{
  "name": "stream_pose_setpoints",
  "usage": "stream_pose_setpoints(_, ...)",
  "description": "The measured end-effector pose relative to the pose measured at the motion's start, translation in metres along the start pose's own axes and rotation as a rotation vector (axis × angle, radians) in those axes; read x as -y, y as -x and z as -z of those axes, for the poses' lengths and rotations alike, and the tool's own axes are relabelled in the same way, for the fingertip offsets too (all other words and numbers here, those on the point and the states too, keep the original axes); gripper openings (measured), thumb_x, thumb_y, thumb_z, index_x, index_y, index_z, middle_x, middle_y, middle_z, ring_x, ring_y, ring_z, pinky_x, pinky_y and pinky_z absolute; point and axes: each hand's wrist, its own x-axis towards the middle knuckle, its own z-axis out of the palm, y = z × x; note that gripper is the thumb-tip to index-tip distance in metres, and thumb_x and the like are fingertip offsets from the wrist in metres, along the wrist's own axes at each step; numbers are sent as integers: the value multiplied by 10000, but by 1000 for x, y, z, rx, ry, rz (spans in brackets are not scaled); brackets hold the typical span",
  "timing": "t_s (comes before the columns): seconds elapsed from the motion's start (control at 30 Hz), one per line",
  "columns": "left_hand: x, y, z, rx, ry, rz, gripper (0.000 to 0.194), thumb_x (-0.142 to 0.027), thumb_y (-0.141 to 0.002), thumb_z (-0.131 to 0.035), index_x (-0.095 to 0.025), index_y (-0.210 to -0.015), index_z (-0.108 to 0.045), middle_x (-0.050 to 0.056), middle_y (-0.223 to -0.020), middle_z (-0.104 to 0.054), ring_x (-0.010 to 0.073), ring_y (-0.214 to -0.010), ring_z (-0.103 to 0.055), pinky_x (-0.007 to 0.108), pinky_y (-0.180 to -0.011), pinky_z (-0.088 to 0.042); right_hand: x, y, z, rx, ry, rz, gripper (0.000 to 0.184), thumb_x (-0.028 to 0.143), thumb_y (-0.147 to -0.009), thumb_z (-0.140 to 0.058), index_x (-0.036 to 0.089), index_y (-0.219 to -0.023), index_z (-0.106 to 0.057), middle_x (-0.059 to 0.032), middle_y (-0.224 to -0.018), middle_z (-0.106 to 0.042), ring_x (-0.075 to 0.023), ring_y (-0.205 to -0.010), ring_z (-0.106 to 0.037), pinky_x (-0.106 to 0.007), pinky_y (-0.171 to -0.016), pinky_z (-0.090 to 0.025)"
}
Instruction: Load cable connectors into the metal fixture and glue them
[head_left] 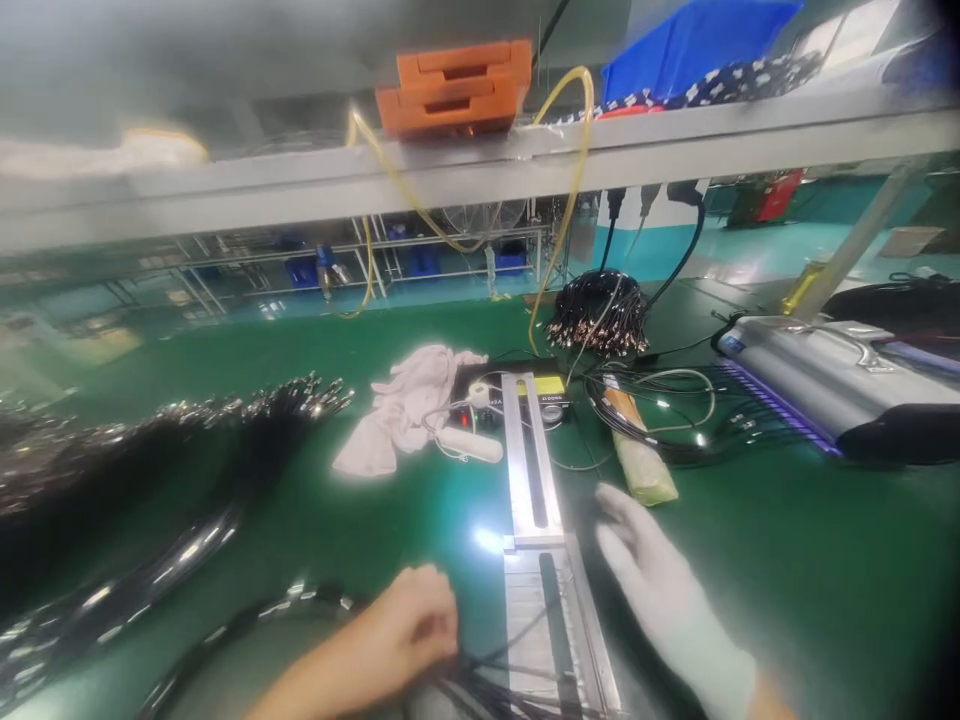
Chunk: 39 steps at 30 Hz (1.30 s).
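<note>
Your bare left hand (424,620): curled, grip unclear, beside black cables (480,688) at the near end of the metal rail (534,541). Your gloved right hand (652,580): part-open, unladen, right of the rail, over the green surface (795,540).

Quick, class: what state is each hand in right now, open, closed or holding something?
Left hand: closed, fingers curled; whether it holds anything cannot be told.
Right hand: open, with nothing visible in its grip.
</note>
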Motion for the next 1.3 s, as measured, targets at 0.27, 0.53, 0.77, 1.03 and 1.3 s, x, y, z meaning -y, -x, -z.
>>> stream_pose_setpoints(0.27,9,-6,9,67,198,80,183,-355,-936,-469,-211,-823,-468,-33,-802,-455,148,-764,-432,230,-700,-354,-11,11,4,-31,197,486,272,342,-979,-483,253,-1165,-660,-75,-1236,-698,-243,-1161,-653,-394,-1005,-556)
stream_pose_setpoints(0.53,8,-20,6,94,325,-25,192,-340,-888,-576,-193,-766,-551,-22,-792,-468,148,-758,-451,242,-700,-361,11,23,11,82,136,698,228,290,-1021,-456,255,-1152,-640,-51,-1049,-743,-212,-979,-708,-356,-1049,-515)
stream_pose_setpoints(0.77,-5,-34,-13,-138,9,-3,99,-236,-927,-465,-195,-866,-533,38,-916,-556,203,-853,-483,314,-780,-408,-7,35,5,241,-53,815,336,402,-1031,-473,290,-863,-742,22,-673,-698,-130,-612,-661,-232,-809,-586)
stream_pose_setpoints(1.03,2,-53,-32,-239,-29,-336,290,-182,-1014,-339,-190,-1048,-627,61,-890,-614,182,-834,-569,260,-729,-456,-1,-6,20,42,-186,-11,487,653,-893,-519,211,-789,-695,-39,-610,-698,-234,-654,-698,-316,-645,-593)
stream_pose_setpoints(1.3,5,-58,-12,-244,-223,-523,367,-135,-1012,-306,-173,-1144,-647,79,-880,-639,164,-768,-600,237,-685,-484,-4,-3,18,118,-199,-71,430,588,-900,-497,205,-812,-673,-45,-651,-703,-243,-716,-689,-333,-674,-546)
